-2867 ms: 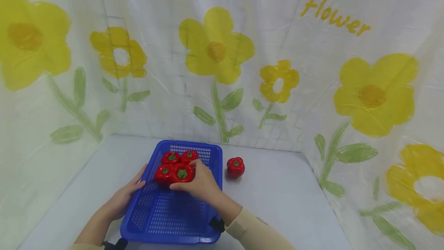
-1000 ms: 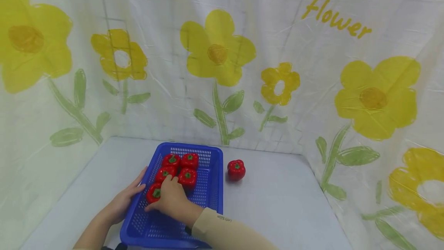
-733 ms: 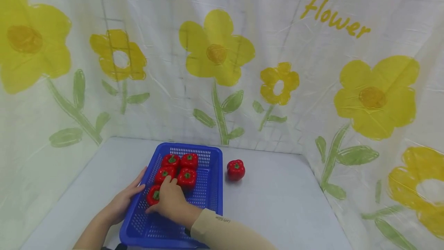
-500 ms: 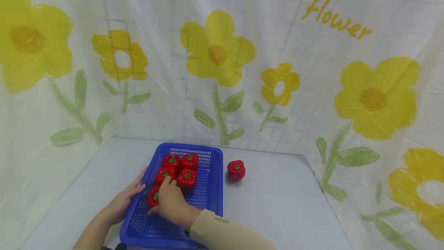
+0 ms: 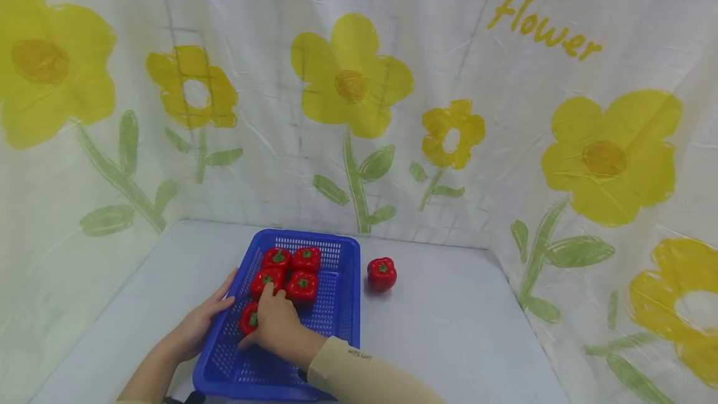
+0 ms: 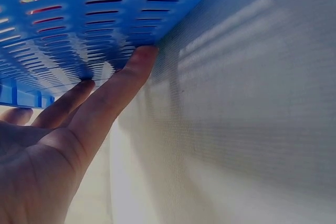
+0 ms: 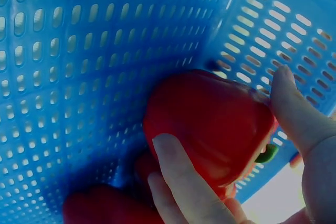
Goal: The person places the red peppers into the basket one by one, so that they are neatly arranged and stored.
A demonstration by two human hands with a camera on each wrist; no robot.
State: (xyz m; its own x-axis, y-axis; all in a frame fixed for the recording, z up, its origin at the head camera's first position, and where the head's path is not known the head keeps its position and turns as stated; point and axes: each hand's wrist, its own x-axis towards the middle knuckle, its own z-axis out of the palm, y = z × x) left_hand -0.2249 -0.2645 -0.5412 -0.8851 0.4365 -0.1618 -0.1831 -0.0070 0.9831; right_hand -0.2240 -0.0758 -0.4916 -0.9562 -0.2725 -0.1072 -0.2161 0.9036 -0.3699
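My right hand (image 5: 280, 327) grips a red bell pepper (image 5: 247, 319) low in the blue basket (image 5: 258, 391), near its left wall. In the right wrist view the thumb and fingers lie on opposite sides of this bell pepper (image 7: 210, 121), whose green stem shows toward the palm. Several more red bell peppers (image 5: 303, 288) sit in two rows behind it, stems up. Outside the basket, my left hand (image 5: 199, 323) rests along the left wall, thumb by the rim. Its nearly straight fingers (image 6: 118, 93) touch the slotted plastic in the left wrist view.
Another red bell pepper (image 5: 381, 275) stands on the white table (image 5: 449, 323), right of the basket. A white curtain (image 5: 505, 192) painted with yellow flowers hangs behind the table and along its sides.
A bell pepper earlier in the right hand now stands in the second row. The right hand moved left and nearer with another, which lately shifted slightly down. The left hand stays on the basket.
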